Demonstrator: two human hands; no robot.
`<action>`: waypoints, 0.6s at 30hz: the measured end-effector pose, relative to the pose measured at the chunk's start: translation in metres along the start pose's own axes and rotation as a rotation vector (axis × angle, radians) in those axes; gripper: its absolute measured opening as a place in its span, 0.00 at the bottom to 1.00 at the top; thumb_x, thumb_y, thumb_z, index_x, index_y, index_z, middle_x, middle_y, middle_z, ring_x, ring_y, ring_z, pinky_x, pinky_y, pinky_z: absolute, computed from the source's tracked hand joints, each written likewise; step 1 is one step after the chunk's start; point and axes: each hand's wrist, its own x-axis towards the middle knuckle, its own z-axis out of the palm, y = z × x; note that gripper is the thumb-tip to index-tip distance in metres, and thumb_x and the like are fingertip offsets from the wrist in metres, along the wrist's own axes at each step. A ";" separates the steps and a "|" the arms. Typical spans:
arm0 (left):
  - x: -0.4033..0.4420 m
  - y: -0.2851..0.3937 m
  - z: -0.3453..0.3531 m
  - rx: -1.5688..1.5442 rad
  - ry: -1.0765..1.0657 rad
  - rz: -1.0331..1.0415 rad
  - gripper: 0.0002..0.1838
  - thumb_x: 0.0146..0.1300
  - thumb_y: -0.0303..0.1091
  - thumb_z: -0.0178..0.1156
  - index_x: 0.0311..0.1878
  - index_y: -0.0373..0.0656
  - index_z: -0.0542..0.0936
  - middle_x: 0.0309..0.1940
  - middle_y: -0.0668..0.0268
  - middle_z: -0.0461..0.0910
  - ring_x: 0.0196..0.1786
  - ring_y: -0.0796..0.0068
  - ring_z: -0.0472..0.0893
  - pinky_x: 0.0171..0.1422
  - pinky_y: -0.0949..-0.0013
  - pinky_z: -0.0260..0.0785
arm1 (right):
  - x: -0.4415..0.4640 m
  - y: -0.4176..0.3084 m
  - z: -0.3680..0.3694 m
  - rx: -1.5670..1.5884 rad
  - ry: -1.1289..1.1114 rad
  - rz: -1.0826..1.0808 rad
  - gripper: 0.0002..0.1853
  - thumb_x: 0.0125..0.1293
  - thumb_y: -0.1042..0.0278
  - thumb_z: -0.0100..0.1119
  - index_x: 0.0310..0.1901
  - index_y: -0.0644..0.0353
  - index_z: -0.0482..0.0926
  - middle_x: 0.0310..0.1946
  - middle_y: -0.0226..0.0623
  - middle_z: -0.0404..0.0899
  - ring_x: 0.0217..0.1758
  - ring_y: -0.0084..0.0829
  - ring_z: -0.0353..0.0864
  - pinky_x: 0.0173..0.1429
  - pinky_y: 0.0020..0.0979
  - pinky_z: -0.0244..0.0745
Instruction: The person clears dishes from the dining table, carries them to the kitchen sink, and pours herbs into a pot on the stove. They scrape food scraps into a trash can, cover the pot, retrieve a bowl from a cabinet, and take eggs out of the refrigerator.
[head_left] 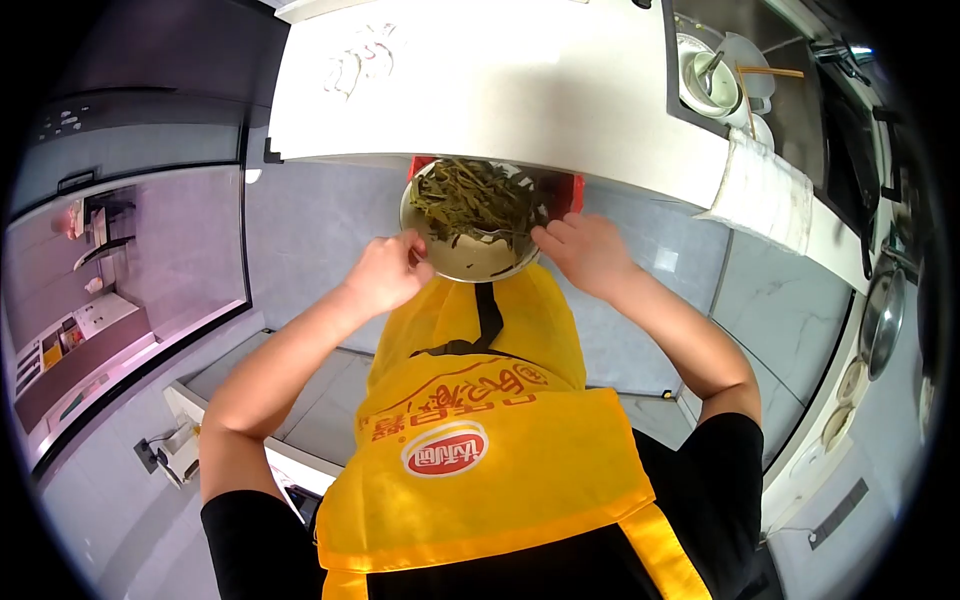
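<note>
A round pale bowl (470,262) is tilted at the counter's front edge, above the yellow apron (480,430). Dark green leafy strips (475,200) fill its far part. My left hand (395,268) is at the bowl's left rim with its fingers curled together; what they pinch, if anything, is too small to tell. On the right side, my right hand (580,250) has its fingertips closed on something thin at the leaves, which I cannot make out. Behind the bowl, a red container (570,195) shows in part.
A white counter (520,90) runs across the top, with small scraps (362,62) at its left. At the right are a sink (790,100) with bowls (710,85) and chopsticks, a white cloth (765,190) over the edge, and a pan (882,320).
</note>
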 end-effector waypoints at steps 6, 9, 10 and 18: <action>0.008 0.027 -0.032 -0.052 -0.015 0.104 0.15 0.50 0.35 0.69 0.34 0.36 0.77 0.17 0.63 0.74 0.21 0.71 0.75 0.28 0.67 0.68 | 0.004 0.004 0.004 0.064 0.046 0.042 0.13 0.52 0.70 0.56 0.42 0.52 0.76 0.30 0.26 0.73 0.37 0.31 0.75 0.37 0.33 0.72; 0.023 0.032 -0.046 -0.082 -0.060 0.134 0.18 0.48 0.40 0.74 0.32 0.37 0.77 0.15 0.65 0.71 0.19 0.75 0.70 0.25 0.69 0.63 | 0.007 0.008 -0.001 0.152 -0.001 0.035 0.12 0.52 0.69 0.56 0.41 0.52 0.77 0.30 0.26 0.73 0.37 0.32 0.75 0.38 0.33 0.72; 0.027 0.030 -0.051 -0.089 -0.093 0.139 0.20 0.48 0.42 0.75 0.32 0.37 0.77 0.14 0.67 0.69 0.18 0.77 0.67 0.24 0.70 0.61 | 0.009 0.009 0.000 0.151 0.000 0.039 0.12 0.52 0.69 0.56 0.41 0.52 0.77 0.30 0.26 0.73 0.37 0.32 0.75 0.38 0.33 0.72; 0.040 0.008 -0.059 -0.451 -0.265 -0.037 0.15 0.53 0.36 0.73 0.31 0.39 0.76 0.19 0.75 0.69 0.24 0.87 0.63 0.25 0.77 0.55 | -0.002 0.022 -0.011 0.094 0.001 0.114 0.16 0.50 0.70 0.59 0.43 0.52 0.78 0.30 0.27 0.74 0.38 0.33 0.76 0.39 0.33 0.73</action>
